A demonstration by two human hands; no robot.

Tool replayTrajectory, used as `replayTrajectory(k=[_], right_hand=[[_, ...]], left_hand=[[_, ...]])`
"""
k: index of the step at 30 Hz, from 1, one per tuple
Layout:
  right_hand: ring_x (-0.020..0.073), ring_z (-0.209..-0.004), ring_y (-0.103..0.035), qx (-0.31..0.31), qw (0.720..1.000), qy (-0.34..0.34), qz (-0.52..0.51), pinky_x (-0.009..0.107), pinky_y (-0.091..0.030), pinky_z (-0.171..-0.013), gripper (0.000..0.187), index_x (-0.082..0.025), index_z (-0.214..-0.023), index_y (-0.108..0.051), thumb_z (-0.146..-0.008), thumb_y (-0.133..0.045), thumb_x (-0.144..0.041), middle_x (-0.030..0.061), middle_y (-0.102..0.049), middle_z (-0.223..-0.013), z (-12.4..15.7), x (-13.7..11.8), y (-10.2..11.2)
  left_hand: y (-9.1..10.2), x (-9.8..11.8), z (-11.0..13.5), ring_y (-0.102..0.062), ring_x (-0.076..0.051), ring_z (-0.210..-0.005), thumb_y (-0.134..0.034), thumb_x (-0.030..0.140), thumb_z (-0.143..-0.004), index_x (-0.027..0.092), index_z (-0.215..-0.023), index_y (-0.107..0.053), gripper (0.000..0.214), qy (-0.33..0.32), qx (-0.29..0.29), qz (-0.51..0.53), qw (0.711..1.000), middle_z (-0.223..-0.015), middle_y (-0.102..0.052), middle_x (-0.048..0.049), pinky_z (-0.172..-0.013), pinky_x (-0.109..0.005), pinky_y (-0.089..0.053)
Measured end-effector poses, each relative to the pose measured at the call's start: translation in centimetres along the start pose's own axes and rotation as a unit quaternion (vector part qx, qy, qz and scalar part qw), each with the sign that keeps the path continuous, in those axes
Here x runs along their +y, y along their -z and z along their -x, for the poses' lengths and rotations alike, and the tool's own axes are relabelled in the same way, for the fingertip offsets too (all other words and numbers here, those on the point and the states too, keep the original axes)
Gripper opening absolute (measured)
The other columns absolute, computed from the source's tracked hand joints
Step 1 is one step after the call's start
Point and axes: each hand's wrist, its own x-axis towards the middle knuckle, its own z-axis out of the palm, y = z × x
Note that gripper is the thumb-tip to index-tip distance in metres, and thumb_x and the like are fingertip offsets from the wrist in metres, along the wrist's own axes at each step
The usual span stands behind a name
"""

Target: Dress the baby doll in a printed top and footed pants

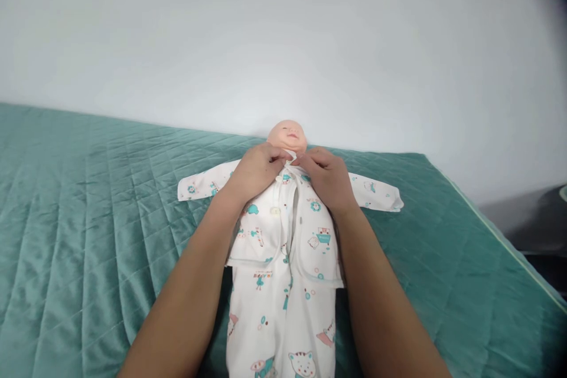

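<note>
A baby doll (287,134) lies on its back, its head toward the wall. It wears a white baby jacket (257,224) printed with small animals, sleeves spread to both sides, and matching trousers (283,319). Down the chest the jacket's front edges are apart, with a pale button (275,211) on the left edge. At the neckline my left hand (261,166) pinches the collar from the left. Close beside it, my right hand (324,174) has its fingers closed on the collar's right side. The fingertips nearly meet, partly hiding what lies between them.
A green quilted bedspread (110,207) lies under the doll. Behind it rises a white wall (283,41). The bed's piped edge (487,230) slopes down on the right, with a dark object (531,224) beyond it.
</note>
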Motion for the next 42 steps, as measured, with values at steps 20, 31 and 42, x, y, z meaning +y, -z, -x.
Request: replayTrajectory(k=[20,31,42], right_hand=[[0.0185,-0.080,-0.057,0.006,0.999,0.038,0.037,0.035,-0.044,-0.078,0.025,-0.024,-0.075,-0.072,-0.092,-0.060,-0.038,0.0023,-0.060,-0.084,1.0,-0.2,0.1],[0.0188,-0.071,-0.057,0.035,0.990,-0.044,0.127,0.034,-0.040,-0.068,0.024,-0.024,-0.086,-0.050,-0.086,-0.065,-0.043,0.0019,-0.064,-0.080,7.0,-3.8,-0.9],[0.0097,-0.055,-0.040,-0.046,0.979,-0.161,-0.118,0.025,-0.032,-0.048,0.024,-0.021,-0.089,-0.067,-0.081,-0.071,-0.043,-0.0042,-0.051,-0.067,7.5,-2.7,1.4]], left_hand=[[0.4,-0.6,0.1,-0.062,-0.018,-0.083,-0.061,0.028,-0.086,0.019,-0.086,-0.066,0.011,0.034,0.028,0.077,0.996,-0.090,-0.072,-0.0031,-0.081,-0.030,-0.047],[0.6,0.7,5.2,-0.054,-0.014,-0.072,-0.059,0.034,-0.087,0.020,-0.086,-0.064,0.014,0.012,0.001,0.091,0.996,-0.081,-0.063,0.0004,-0.067,-0.027,-0.041],[0.6,0.4,6.2,-0.053,-0.012,-0.069,-0.064,0.031,-0.085,0.019,-0.082,-0.061,0.013,0.019,-0.020,0.129,0.991,-0.076,-0.062,0.0012,-0.066,-0.026,-0.039]])
